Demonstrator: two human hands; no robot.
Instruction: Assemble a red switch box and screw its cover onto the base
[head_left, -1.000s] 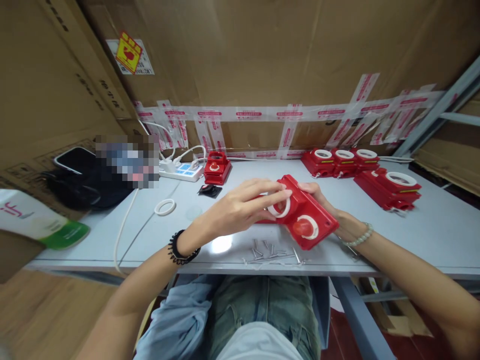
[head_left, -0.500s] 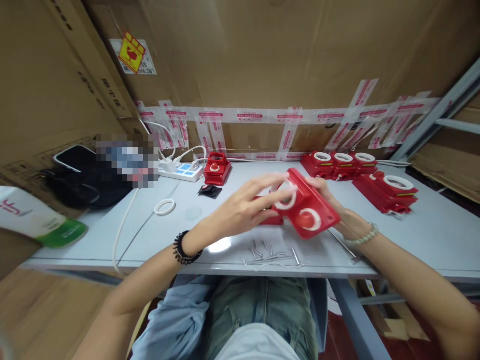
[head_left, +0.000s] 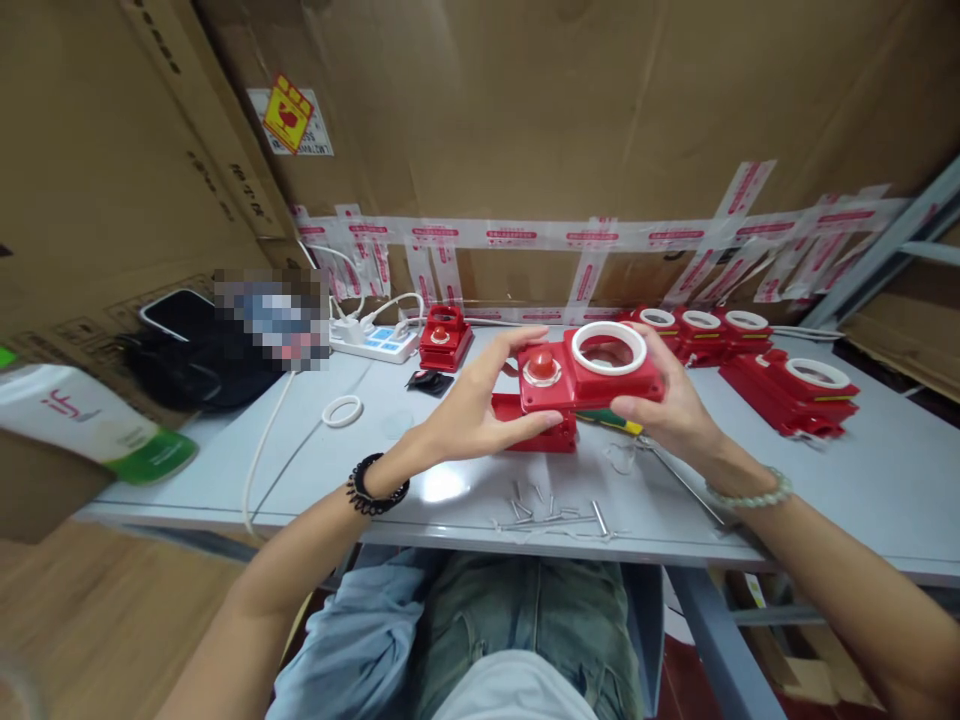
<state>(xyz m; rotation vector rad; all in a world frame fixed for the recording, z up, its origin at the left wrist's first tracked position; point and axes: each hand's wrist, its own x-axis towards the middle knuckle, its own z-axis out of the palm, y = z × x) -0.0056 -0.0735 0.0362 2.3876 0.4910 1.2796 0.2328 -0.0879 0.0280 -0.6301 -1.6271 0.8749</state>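
Note:
Between my two hands, just above the table, is a red plastic housing cover (head_left: pixel 559 393). It has a white ring (head_left: pixel 576 350) round its large opening and a red dome (head_left: pixel 541 366) on its left part. My left hand (head_left: pixel 486 405) grips the left end, thumb along the front and fingers behind. The right end is in my right hand (head_left: pixel 671 395), its thumb on the front edge. Under the cover, partly hidden, a red housing base (head_left: pixel 544 437) rests on the table. A green-and-yellow handle (head_left: pixel 611 421) shows beside it.
Several screws (head_left: pixel 555 515) lie near the front edge. A loose white ring (head_left: pixel 343 411), a power strip (head_left: pixel 379 343) and a red unit (head_left: pixel 444 340) are to the left. More red housings (head_left: pixel 787 395) stand at right; a white-green tube (head_left: pixel 97 425) lies far left.
The red cover has turned from a steep tilt to nearly level, its ring side now up. My left hand has moved from over the ring to the cover's left end.

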